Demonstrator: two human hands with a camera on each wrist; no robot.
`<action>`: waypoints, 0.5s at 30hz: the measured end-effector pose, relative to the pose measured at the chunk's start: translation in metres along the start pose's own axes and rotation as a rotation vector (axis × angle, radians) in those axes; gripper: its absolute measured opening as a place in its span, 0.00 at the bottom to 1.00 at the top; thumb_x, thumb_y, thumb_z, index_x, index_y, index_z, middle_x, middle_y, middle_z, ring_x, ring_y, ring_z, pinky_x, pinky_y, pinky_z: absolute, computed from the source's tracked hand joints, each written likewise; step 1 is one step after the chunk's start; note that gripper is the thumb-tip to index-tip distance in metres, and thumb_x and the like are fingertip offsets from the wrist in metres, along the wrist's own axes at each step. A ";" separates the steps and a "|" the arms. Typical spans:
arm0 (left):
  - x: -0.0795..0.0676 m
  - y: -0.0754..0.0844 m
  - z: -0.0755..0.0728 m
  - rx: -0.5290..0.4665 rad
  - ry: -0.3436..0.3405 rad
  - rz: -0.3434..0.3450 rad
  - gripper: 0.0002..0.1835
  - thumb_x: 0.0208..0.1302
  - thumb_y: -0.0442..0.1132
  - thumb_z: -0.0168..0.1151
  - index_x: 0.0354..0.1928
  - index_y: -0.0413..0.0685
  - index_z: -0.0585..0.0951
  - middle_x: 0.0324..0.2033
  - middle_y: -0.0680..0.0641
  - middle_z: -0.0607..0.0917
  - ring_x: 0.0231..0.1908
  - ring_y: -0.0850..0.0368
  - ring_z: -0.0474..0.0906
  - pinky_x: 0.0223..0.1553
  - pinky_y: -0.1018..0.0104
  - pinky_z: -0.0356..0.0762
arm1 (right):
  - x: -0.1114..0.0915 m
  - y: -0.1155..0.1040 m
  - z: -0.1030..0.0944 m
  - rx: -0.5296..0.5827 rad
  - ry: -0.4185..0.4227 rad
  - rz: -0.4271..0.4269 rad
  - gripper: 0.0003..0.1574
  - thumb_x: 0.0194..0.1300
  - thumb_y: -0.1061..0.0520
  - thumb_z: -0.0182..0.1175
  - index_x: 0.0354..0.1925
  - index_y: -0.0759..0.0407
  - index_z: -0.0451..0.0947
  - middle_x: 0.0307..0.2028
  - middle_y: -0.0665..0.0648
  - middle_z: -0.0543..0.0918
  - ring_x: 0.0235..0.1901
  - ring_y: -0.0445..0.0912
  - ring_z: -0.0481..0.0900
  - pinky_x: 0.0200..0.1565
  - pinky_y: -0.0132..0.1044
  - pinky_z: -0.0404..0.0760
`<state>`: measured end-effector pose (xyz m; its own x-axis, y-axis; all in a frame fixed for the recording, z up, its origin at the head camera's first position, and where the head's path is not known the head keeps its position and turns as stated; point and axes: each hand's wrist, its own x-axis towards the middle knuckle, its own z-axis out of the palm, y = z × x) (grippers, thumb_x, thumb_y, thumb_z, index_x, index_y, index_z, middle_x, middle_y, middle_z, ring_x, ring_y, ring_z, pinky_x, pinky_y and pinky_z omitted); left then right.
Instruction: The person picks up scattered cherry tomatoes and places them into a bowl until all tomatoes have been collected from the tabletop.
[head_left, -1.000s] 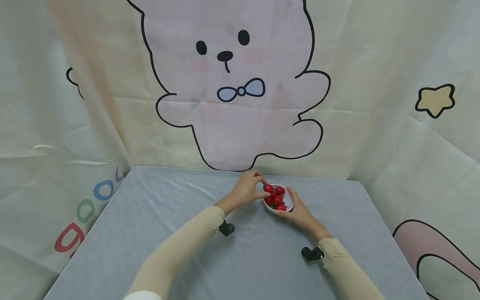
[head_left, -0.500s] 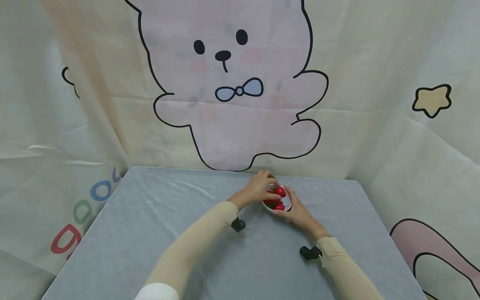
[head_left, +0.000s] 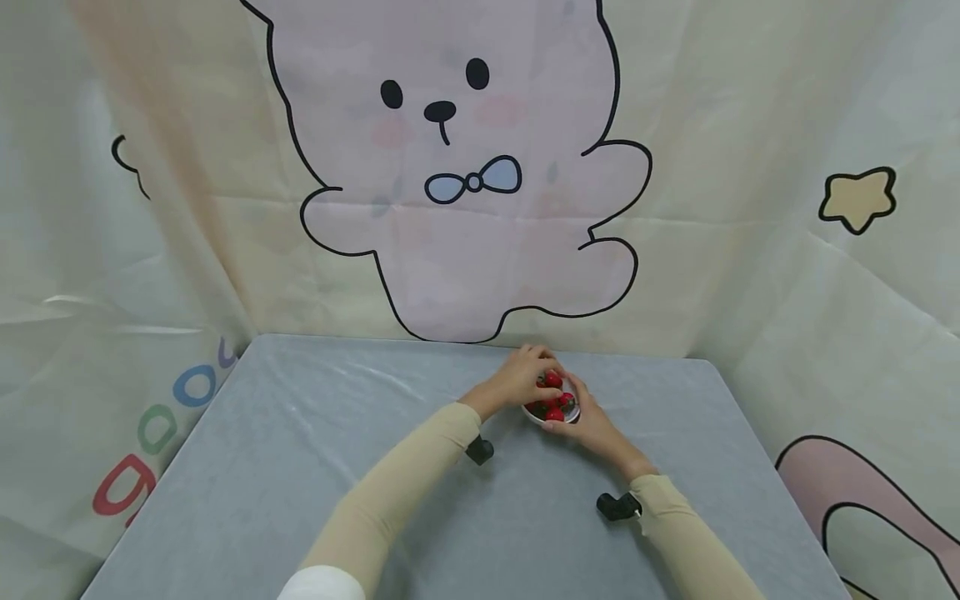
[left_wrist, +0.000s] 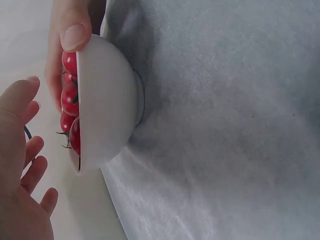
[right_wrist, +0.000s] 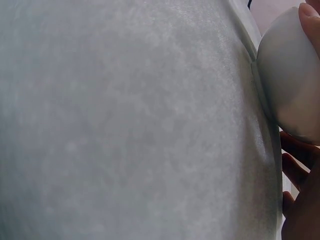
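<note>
A white bowl (left_wrist: 107, 105) with several red cherry tomatoes (left_wrist: 70, 99) in it stands on the cloth near the table's far side. My right hand (head_left: 596, 427) grips the bowl from the right, thumb on the near rim and fingers round the far side. In the right wrist view that hand's thumb (right_wrist: 311, 22) lies against the bowl. Over the left part of the bowl hovers my left hand (head_left: 517, 377). The left wrist view shows its fingers spread and loosely bent, with nothing between them, just apart from the tomatoes. From the head, this hand hides some tomatoes.
A grey-blue cloth (head_left: 480, 533) covers the table, whose far edge lies just beyond the hands. Behind it hangs a curtain (head_left: 675, 275) with a printed bear. Each wrist carries a black camera mount (head_left: 619, 506).
My left hand has moved right, from the bowl's left edge to above the tomatoes. Some tomatoes lie differently in the bowl. The right hand keeps its hold on the bowl.
</note>
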<state>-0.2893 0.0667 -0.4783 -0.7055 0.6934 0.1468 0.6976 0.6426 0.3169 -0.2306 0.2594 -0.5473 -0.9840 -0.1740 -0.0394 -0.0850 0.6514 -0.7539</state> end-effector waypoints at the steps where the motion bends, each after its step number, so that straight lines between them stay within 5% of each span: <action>1: 0.000 0.000 -0.001 -0.006 0.004 0.001 0.20 0.67 0.57 0.61 0.58 0.62 0.81 0.62 0.52 0.75 0.62 0.53 0.68 0.67 0.51 0.68 | 0.000 0.000 0.000 -0.005 0.001 0.001 0.71 0.53 0.33 0.71 0.78 0.44 0.38 0.77 0.61 0.52 0.72 0.61 0.60 0.67 0.65 0.64; 8: -0.008 -0.008 -0.007 -0.039 0.034 -0.012 0.18 0.68 0.55 0.61 0.57 0.61 0.81 0.61 0.51 0.76 0.62 0.52 0.69 0.67 0.51 0.68 | 0.002 -0.004 -0.003 -0.018 -0.007 0.021 0.71 0.53 0.34 0.71 0.79 0.47 0.38 0.77 0.63 0.52 0.73 0.62 0.58 0.69 0.65 0.62; 15: -0.031 -0.028 -0.018 -0.121 0.059 -0.042 0.19 0.67 0.52 0.63 0.56 0.57 0.81 0.61 0.50 0.75 0.63 0.51 0.68 0.67 0.50 0.67 | 0.001 -0.005 -0.010 -0.036 -0.025 0.044 0.73 0.54 0.35 0.71 0.79 0.48 0.35 0.77 0.68 0.51 0.75 0.66 0.54 0.69 0.68 0.59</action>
<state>-0.2891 0.0210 -0.4747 -0.7421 0.6442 0.1851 0.6499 0.6242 0.4336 -0.2326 0.2635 -0.5369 -0.9826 -0.1630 -0.0890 -0.0478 0.6849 -0.7271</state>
